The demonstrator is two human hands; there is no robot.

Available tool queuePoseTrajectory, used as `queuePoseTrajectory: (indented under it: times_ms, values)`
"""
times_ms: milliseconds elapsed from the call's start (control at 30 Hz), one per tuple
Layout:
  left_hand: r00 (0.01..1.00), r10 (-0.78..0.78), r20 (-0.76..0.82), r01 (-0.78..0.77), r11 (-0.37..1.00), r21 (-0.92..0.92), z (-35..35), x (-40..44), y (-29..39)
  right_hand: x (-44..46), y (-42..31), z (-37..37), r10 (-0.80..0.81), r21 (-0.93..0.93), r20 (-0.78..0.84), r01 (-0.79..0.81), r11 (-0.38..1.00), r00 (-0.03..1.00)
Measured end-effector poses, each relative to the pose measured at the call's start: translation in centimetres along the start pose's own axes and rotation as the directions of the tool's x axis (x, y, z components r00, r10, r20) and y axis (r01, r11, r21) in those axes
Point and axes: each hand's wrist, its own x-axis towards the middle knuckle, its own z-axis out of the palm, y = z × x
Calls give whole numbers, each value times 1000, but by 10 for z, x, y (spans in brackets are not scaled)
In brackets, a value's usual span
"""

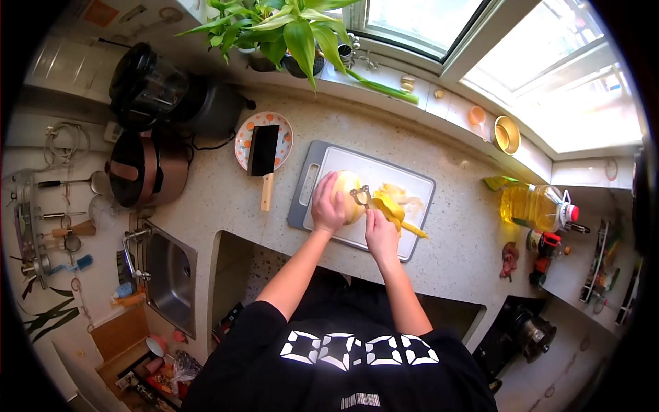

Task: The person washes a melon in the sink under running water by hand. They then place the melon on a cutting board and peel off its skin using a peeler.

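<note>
A large pale-yellow fruit, mostly peeled (349, 189), rests on the white cutting board with a grey edge (329, 152). My left hand (328, 204) is wrapped round its left side. In my right hand (380, 232) is a metal peeler (362, 196), its head against the fruit's right side. Yellow peels (390, 208) lie on the board just right of the peeler, and one strip reaches toward the board's right edge. Paler peelings (401, 196) are heaped behind them.
A cleaver (263, 152) lies across a patterned plate (241, 144) left of the board. The sink (168, 275) and a rice cooker (147, 168) are further left. An oil bottle (532, 207) stands at right. Plants (298, 34) line the windowsill.
</note>
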Motion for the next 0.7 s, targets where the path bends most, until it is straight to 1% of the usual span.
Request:
queuePoseTrajectory:
  times_ms: [67,267,400,500,600,633,667,700]
  values:
    - [1000,-7,3,7,1000,3,0,0,0,-8,3,5,-16,11,-62,17,1000,998]
    - [1000,-31,-4,31,999,-16,0,4,-1,-40,18,30,46,18,-55,-46,999,997]
    - [998,-57,1,57,998,-22,1,6,-1,-61,29,47,30,9,-104,-29,1000,994]
    - [996,-88,14,88,996,13,3,8,1,-74,44,55,51,-51,-32,-52,997,998]
    - [990,-140,-18,140,990,-3,8,13,1,-94,67,68,33,23,-13,-33,999,999]
    - [990,-139,-23,139,990,-5,10,17,0,-89,76,74,68,192,-122,-44,980,990]
    - [990,-141,-25,141,990,-4,9,16,0,-77,74,65,87,277,-145,-44,960,986]
    - [989,-145,-17,145,989,-2,8,11,0,-61,66,54,112,326,-120,-67,943,986]
